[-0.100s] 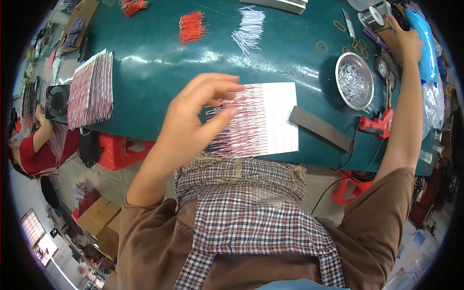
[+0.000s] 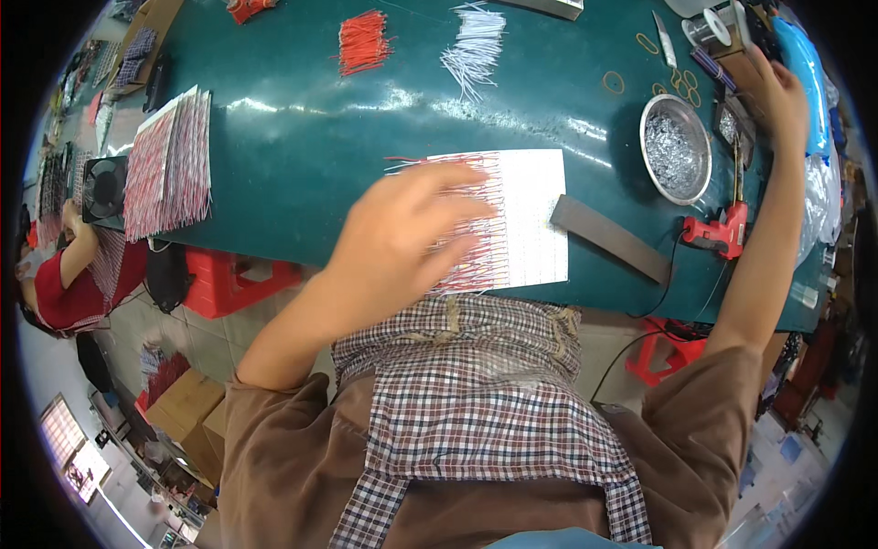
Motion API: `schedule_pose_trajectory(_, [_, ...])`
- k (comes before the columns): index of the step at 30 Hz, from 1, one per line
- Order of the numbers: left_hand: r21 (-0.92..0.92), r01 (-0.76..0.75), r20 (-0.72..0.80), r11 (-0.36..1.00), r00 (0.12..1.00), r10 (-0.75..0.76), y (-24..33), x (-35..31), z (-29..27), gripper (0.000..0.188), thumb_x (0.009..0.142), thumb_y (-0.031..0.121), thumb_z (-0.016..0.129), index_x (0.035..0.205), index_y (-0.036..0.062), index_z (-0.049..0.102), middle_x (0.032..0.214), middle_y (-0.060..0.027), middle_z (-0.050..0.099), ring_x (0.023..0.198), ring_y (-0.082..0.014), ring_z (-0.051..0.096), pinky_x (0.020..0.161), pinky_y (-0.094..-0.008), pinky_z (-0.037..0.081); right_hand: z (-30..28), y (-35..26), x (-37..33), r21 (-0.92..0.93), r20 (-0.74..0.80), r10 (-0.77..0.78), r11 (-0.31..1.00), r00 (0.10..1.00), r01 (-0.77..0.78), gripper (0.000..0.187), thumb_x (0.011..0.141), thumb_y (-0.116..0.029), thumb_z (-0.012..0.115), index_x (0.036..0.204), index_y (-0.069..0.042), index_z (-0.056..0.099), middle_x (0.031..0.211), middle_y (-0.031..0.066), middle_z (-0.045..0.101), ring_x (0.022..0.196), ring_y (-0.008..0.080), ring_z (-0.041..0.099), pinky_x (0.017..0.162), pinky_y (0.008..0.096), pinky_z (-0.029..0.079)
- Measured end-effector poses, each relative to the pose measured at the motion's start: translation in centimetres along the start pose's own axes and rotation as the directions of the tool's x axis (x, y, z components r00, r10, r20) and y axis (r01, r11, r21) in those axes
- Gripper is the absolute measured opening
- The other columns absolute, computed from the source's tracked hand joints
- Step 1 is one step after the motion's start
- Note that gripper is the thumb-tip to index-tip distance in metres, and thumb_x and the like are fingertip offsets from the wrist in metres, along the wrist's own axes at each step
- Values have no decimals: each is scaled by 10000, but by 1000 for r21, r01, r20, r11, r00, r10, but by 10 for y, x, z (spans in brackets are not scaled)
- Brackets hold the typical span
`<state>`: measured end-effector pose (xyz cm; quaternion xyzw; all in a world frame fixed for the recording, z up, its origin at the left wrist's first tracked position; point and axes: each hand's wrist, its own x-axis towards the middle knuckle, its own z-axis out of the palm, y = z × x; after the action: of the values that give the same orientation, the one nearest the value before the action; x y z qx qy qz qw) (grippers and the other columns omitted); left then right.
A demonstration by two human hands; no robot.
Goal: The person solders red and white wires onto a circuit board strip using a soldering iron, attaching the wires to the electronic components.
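Wires [image 2: 471, 273], thin, red and white, lie in a row on a smooth white sheet [image 2: 535, 215] at the frame's centre, on the glossy bench [image 2: 302, 174]. Over them, the left hand [image 2: 398, 229] is loosely spread; at upper right, I cannot tell the right hand's [image 2: 783, 105] grip.
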<state>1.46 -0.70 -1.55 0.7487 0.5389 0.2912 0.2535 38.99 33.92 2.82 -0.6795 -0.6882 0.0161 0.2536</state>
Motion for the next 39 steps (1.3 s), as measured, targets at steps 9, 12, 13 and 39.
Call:
schedule_pose_trajectory(9, [269, -135, 283, 954, 958, 56, -9, -34, 34, 769, 628, 347, 770, 1346, 275, 503, 1485, -23, 368, 1385, -254, 314, 1121, -476, 235, -63, 50, -239, 722, 413, 468, 355, 781, -594, 278, 912, -201, 622, 1042, 31, 542, 950, 162, 630, 858, 235, 658, 737, 293, 554])
schedule_pose_trajectory(12, [309, -204, 312, 929, 944, 103, -16, -43, 30, 756, 624, 332, 771, 1334, 300, 513, 1476, -8, 385, 1382, -250, 319, 1119, -467, 241, -56, 58, -259, 788, 513, 511, 38, 690, -615, 369, 921, -162, 587, 1148, 91, 443, 1116, 261, 553, 1073, 350, 578, 917, 365, 515])
schedule_pose_trajectory(13, [298, -199, 311, 934, 945, 102, -15, -46, 27, 716, 626, 295, 777, 1302, 310, 541, 1451, 3, 422, 1368, -247, 344, 1112, -456, 260, -53, 55, -262, 797, 558, 497, -99, 664, -596, 425, 927, -139, 566, 1207, 120, 378, 1215, 310, 490, 1187, 402, 507, 1010, 404, 470])
schedule_pose_trajectory(39, [324, -179, 220, 929, 969, 110, -4, 5, 56, 984, 661, 560, 712, 1414, 32, 362, 1495, -198, 289, 1390, -384, 254, 1124, -489, 205, -34, 36, -259, 876, 395, 186, -371, 900, -307, 540, 906, -48, 577, 1399, -53, 355, 1208, 146, 568, 1138, 230, 540, 939, 383, 461])
